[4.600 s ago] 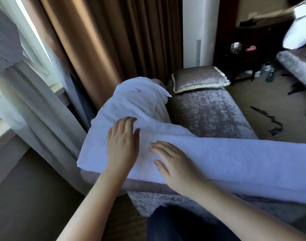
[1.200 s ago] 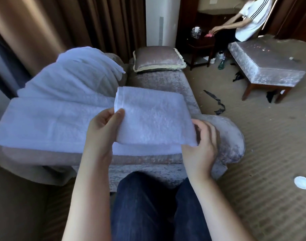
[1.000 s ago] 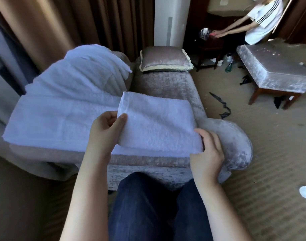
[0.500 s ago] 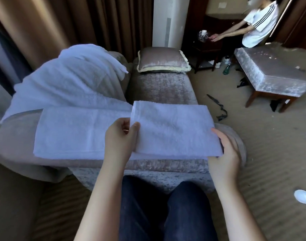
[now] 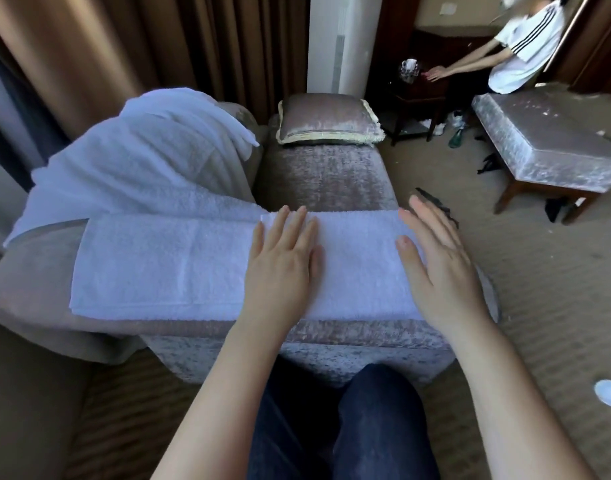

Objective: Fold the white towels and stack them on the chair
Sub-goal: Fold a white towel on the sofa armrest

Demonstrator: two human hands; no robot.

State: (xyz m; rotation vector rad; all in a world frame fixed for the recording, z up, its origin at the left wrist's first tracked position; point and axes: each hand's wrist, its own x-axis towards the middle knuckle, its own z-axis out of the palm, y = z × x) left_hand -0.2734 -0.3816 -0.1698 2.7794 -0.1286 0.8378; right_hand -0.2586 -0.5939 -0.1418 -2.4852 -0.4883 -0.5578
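on the left, the loose towel heap [image 5: 141, 157] slumps over the chair [image 5: 325, 181] arm and could slide onto my work. the half-folded towel [image 5: 165, 265] lies along the chair's front edge. my left hand [image 5: 280, 265] presses it flat, fingers straight. my right hand [image 5: 435, 268], open too, is at the doubled end, which i judge may spring open or slip off.

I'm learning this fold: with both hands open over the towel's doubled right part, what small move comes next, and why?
Probably the left hand should take the left end of the towel, which lies unfolded along the chair edge, and bring it over the doubled part by the right hand.
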